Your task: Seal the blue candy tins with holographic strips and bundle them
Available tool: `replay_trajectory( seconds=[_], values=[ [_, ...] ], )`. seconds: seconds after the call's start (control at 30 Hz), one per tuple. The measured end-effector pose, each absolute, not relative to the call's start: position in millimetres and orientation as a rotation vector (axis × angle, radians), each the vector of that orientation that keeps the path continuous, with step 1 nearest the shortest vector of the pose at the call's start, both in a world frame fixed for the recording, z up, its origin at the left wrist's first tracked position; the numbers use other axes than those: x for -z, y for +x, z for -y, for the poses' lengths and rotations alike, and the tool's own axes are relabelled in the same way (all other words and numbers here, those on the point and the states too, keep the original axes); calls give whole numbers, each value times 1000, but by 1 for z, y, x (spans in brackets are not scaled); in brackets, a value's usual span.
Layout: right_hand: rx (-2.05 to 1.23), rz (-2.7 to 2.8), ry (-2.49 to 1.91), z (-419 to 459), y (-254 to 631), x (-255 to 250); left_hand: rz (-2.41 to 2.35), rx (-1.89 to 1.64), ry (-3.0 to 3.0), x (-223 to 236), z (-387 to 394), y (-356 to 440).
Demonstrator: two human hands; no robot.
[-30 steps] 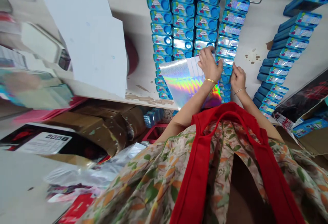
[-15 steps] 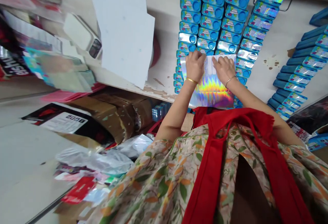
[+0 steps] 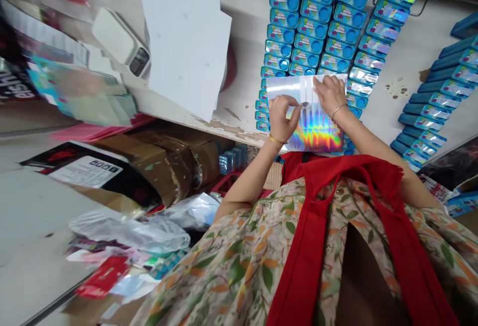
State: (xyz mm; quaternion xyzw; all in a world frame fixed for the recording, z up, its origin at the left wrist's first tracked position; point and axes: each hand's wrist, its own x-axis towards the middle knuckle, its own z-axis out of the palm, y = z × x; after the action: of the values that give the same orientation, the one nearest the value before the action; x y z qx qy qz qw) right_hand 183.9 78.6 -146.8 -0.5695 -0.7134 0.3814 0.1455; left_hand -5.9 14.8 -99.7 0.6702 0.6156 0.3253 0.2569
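A shiny holographic sticker sheet (image 3: 317, 134) lies over rows of blue tins, its lower part throwing rainbow reflections. Pale strips run down its upper middle. My left hand (image 3: 282, 119) is over the sheet's left part, thumb and forefinger pinched together, with a small greyish bit at their tips that is too small to name. At the sheet's upper right, my right hand (image 3: 330, 96) has its fingers curled onto the sheet, the forefinger close to the pale strips. Blue tins (image 3: 306, 59) with printed lids stand in columns beyond both hands.
More blue tins (image 3: 442, 87) line the right side. Left of the columns are white paper sheets (image 3: 182, 42), a white device with a dark display (image 3: 121, 42) and plastic pouches (image 3: 85, 92). Below the worn table edge sit cardboard boxes (image 3: 149, 154) and plastic bags (image 3: 134, 231).
My left hand has come down from the sheet's top edge, and its thumb and forefinger now show pinched. My right hand stays near the upper edge. The view has shifted slightly.
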Motion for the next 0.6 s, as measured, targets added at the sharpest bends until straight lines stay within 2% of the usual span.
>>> replay_trajectory(
  seconds=[0.13,0.27,0.4,0.6],
  values=[
    [-1367,1518,-1476,-54,198,129,-1678,-1248,1286,82,-9,21],
    [-1548,1111,-1449,-12,217,103,-1528,-1232,1055,95,-15,56],
    [-1323,976,-1586,10,242,95,-1405,-1125,1029,119,-15,95],
    [-1060,1073,-1779,9,286,122,-1507,-942,1413,154,-28,129]
  ],
)
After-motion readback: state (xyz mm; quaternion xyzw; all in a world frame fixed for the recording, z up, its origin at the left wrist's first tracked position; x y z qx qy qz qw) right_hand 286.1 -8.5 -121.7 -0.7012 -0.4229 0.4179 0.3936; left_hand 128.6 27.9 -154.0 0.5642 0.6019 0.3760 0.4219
